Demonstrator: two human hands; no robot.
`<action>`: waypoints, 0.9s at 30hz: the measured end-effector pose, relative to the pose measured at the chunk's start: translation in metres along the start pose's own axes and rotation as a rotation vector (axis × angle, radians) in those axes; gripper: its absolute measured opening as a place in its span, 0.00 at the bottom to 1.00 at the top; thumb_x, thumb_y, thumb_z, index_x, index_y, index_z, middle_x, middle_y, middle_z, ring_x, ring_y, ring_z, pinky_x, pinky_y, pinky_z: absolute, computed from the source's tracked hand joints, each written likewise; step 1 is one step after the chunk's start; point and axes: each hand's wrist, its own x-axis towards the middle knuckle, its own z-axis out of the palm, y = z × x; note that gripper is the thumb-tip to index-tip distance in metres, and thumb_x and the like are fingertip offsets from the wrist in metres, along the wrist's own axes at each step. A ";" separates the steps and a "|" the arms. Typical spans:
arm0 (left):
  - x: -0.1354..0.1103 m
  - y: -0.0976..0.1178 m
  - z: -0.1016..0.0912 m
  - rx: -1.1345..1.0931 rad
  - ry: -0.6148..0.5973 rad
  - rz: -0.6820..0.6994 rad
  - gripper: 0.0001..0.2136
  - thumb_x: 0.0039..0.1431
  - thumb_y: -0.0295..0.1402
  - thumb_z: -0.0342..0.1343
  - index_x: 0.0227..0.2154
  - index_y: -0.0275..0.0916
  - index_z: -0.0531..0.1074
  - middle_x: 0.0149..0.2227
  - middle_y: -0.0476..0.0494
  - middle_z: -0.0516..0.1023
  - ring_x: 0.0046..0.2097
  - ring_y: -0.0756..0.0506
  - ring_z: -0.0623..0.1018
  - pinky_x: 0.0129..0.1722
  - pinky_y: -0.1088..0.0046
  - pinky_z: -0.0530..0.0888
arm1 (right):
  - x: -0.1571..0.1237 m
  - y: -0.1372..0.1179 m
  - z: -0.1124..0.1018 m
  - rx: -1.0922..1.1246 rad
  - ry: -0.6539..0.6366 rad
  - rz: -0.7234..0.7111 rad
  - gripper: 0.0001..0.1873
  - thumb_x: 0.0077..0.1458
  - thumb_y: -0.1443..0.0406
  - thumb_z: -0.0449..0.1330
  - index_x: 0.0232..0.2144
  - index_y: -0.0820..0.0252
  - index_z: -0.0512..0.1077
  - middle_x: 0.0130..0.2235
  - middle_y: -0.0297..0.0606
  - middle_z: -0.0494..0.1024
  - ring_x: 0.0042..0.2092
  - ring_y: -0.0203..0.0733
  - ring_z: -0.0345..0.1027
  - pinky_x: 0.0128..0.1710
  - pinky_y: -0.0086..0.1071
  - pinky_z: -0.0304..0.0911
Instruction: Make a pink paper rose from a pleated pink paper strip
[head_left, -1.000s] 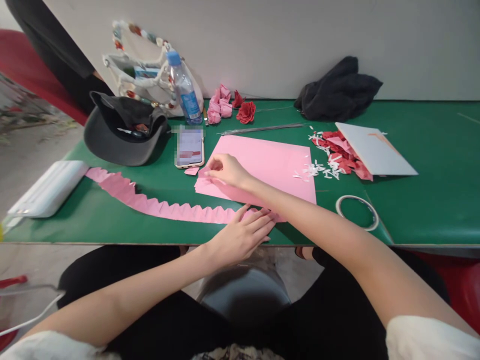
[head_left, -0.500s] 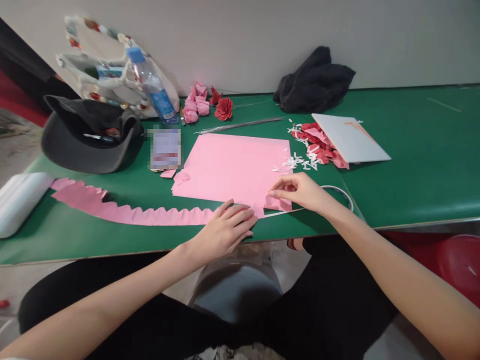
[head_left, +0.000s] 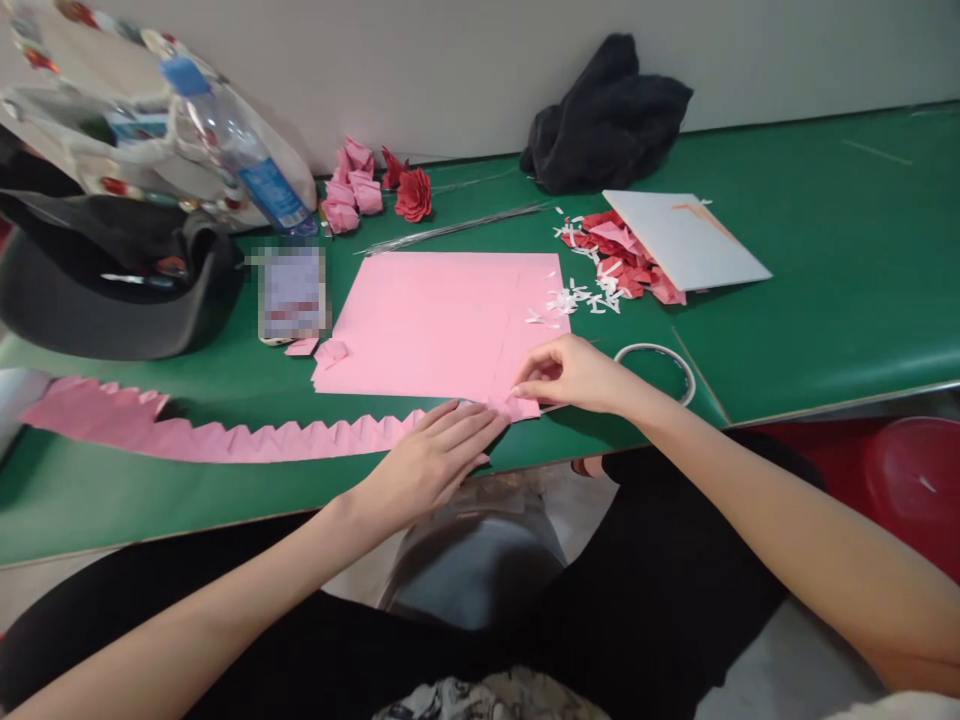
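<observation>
A large pink paper sheet (head_left: 439, 325) lies flat on the green table (head_left: 825, 250). My right hand (head_left: 570, 375) pinches its lower edge between thumb and fingers. My left hand (head_left: 431, 462) rests flat with fingers together, on the end of a long zigzag-cut pink paper strip (head_left: 225, 442) that runs off to the left. Both hands nearly meet at the sheet's lower edge. Two small pink paper scraps (head_left: 331, 352) lie at the sheet's left corner, beside a phone (head_left: 292, 295) with a blurred screen.
Behind the sheet are pink paper flowers (head_left: 345, 190), a red paper rose (head_left: 413, 195) and thin wires (head_left: 450, 230). To the right lie white shreds (head_left: 577, 300), red scraps (head_left: 619, 255), a white card (head_left: 682, 240) and a tape roll (head_left: 660, 370). A black cap (head_left: 97, 290) sits left.
My right hand has moved from the sheet's left side to its lower edge, near my left hand. The whole scene has shifted up and left in view as my head turned.
</observation>
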 end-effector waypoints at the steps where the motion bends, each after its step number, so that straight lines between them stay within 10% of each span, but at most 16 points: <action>1: 0.000 0.000 0.001 0.010 -0.002 0.004 0.21 0.72 0.30 0.43 0.64 0.34 0.58 0.61 0.36 0.71 0.61 0.39 0.71 0.61 0.54 0.68 | 0.000 -0.001 0.000 -0.008 0.002 0.001 0.07 0.50 0.65 0.66 0.30 0.63 0.80 0.27 0.38 0.80 0.27 0.35 0.69 0.28 0.29 0.62; 27: 0.005 0.011 -0.001 0.107 -0.038 -0.016 0.21 0.72 0.35 0.40 0.62 0.33 0.61 0.56 0.36 0.73 0.57 0.37 0.69 0.57 0.57 0.65 | 0.011 -0.030 0.018 -0.092 0.157 -0.228 0.06 0.54 0.63 0.64 0.27 0.58 0.76 0.30 0.35 0.76 0.33 0.38 0.66 0.36 0.33 0.60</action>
